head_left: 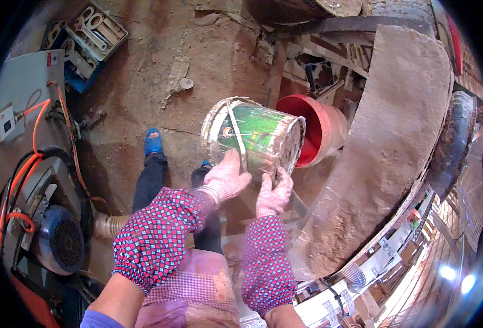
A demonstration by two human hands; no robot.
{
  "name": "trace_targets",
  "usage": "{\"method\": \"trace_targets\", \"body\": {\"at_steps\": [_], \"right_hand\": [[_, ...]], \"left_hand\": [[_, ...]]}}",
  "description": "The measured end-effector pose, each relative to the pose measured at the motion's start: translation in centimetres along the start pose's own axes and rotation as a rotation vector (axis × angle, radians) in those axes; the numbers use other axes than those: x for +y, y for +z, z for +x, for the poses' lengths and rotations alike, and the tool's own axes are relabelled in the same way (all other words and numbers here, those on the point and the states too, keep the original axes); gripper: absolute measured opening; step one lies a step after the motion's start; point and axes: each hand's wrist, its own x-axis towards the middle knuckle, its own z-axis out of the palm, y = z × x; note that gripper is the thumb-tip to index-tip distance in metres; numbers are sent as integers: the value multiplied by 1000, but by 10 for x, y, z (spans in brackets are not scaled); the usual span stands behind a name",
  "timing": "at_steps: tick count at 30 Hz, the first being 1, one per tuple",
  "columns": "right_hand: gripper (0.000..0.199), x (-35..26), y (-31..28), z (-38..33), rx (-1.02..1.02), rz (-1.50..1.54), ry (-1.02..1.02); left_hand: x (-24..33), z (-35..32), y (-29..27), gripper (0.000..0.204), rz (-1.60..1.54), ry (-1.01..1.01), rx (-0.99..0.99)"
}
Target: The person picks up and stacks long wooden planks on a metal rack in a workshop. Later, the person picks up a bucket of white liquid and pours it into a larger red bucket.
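Observation:
A green and white bucket (260, 131), crusted with dried mud, is tipped on its side in front of me. One muddy round end points right, next to a red bucket (331, 128) standing behind it. A pale handle strap crosses its side. My left hand (226, 177), in a pinkish work glove, grips the near side by that strap. At the bucket's right end, my gloved right hand (274, 192) holds the lower edge with bent fingers. Its fingertips are partly hidden against the bucket. Patterned oversleeves cover both forearms.
A long mud-covered surface (378, 142) curves along my right. To my left stand a grey machine cabinet (25, 93) with orange cables and a blue motor (59, 239). A crate of parts (91, 38) sits at the far left on the dirty floor (143, 71).

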Motion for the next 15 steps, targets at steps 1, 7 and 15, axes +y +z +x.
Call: {"method": "trace_targets", "body": {"at_steps": [1,7,15], "right_hand": [[47,-4,-5,3,-10,-29,-4],[48,17,-2,10,8,14,-12],[52,3,-7,-1,53,-58,-59]], "left_hand": [[-1,1,7,76,27,28,32],[9,-1,8,80,66,48,10],[10,-9,5,75,70,51,41]]}}
